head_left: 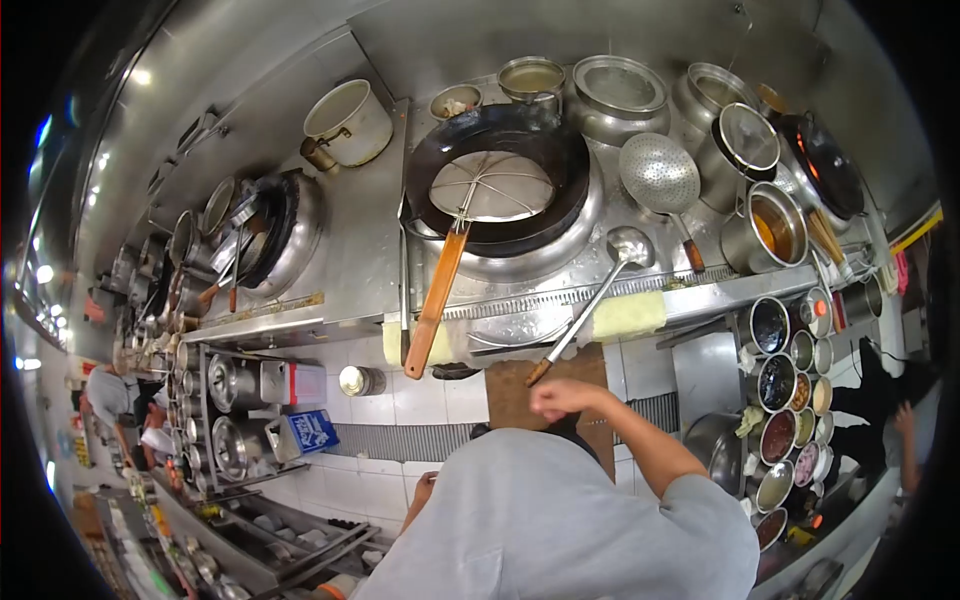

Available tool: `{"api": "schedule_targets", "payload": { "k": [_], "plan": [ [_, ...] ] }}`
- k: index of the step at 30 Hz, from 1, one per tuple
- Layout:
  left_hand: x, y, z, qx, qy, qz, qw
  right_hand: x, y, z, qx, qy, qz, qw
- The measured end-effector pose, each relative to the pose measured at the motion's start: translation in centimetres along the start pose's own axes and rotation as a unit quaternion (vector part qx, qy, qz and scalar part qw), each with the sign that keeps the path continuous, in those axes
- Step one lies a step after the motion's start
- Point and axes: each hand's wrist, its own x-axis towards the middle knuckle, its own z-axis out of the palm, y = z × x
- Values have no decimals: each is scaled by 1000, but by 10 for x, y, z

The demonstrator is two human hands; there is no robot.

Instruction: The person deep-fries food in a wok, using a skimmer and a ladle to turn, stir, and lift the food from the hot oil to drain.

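My right hand [562,399] is closed with its fingers curled, in front of the range edge and just below the handle end of a steel ladle [628,248]. Nothing shows in that fist. Low beside my body, my left hand [424,490] is partly covered by my shirt, and its fingers are too small to make out. A round mesh strainer [500,188] with a long wooden handle rests across a black wok [570,150] on the burner. To the right of the wok lies a perforated skimmer [660,172]. Yellowish folded cloths [628,316] line the front edge.
A deep pot [350,122] stands back left, and a lidded pot [620,98] at the back. A container of orange-brown liquid [776,226] is at right. Several ingredient tubs [777,382] line the right side, near another person's dark-clothed legs [868,400]. A can [360,381] stands lower left.
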Motion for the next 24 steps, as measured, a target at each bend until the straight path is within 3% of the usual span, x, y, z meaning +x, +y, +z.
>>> {"api": "schedule_targets", "payload": {
  "k": [1, 3, 4, 6, 8, 10, 12, 13, 14, 16, 19, 21, 22, 24],
  "plan": [
    [3, -3, 2, -16, -4, -4, 1000, 3, -44, 11, 68, 29, -63, 995],
    [9, -4, -1, -34, -16, -7, 999, 48, -72, 31, 244, 47, -142, 958],
    [16, -3, -2, -41, -26, -4, 999, 58, -105, 45, 335, 97, -146, 926],
    [35, 2, -3, -52, -56, 1, 997, 135, -84, 52, 517, 64, -175, 835],
    [56, 6, -4, -57, -91, 8, 994, 171, -114, 57, 557, 48, -156, 814],
    [73, 7, -9, -58, -118, 10, 991, 217, -120, 63, 641, 53, -223, 732],
    [91, 8, -15, -48, -149, 19, 988, 220, -147, 69, 617, 210, -228, 723],
    [97, 6, -21, -46, -161, 19, 986, 201, -163, 74, 540, 296, -205, 761],
    [105, 6, -24, -44, -173, 23, 984, 187, -168, 74, 540, 312, -213, 752],
    [116, 3, -34, -42, -193, 25, 980, 158, -174, 78, 397, 466, -150, 777],
    [130, -1, -44, -43, -210, 26, 976, 96, -164, 70, 267, 548, -117, 784],
    [136, -4, -47, -43, -217, 23, 975, 46, -170, 68, 21, 607, 47, 793],
    [139, -4, -48, -41, -222, 25, 974, 47, -142, 54, -232, 679, 117, 687],
    [145, -3, -45, -33, -233, 29, 971, 28, -122, 36, -267, 705, 144, 641]
  ]
}}
